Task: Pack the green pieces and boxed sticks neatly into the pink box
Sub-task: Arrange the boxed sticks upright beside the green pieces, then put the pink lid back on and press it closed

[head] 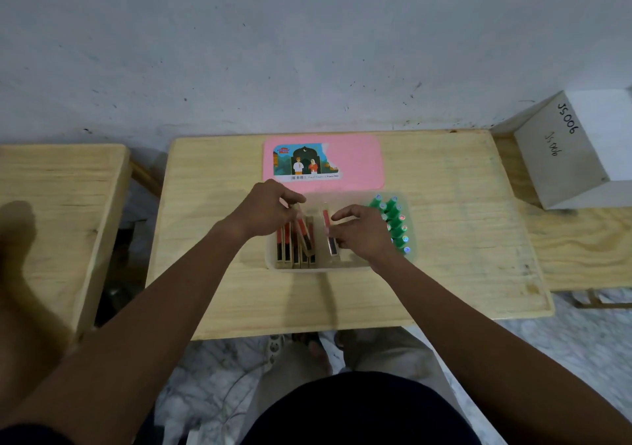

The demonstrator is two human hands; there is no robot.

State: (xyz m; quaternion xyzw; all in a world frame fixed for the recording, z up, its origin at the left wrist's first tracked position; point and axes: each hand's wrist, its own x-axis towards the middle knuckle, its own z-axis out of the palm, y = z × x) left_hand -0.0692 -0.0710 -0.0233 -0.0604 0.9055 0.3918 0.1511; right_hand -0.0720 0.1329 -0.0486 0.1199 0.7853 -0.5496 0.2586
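A translucent box [318,267] sits mid-table; its pink lid [355,160], with a picture label, lies flat just behind it. Inside on the left stand several boxed sticks [294,244] on edge, red and black on top. My left hand [270,210] pinches the tilted top of one of these boxed sticks. A single stick box [329,239] stands apart in the middle, and my right hand [362,232] has its fingers on it. Several green pieces [396,225] with shiny caps lie in two rows along the box's right side, partly behind my right hand.
The box rests on a light wooden table [444,239]. A second wooden table [51,198] stands to the left, across a gap. A white carton [578,157] marked "JS006" sits on a wooden surface at the right. My knees show below the near table edge.
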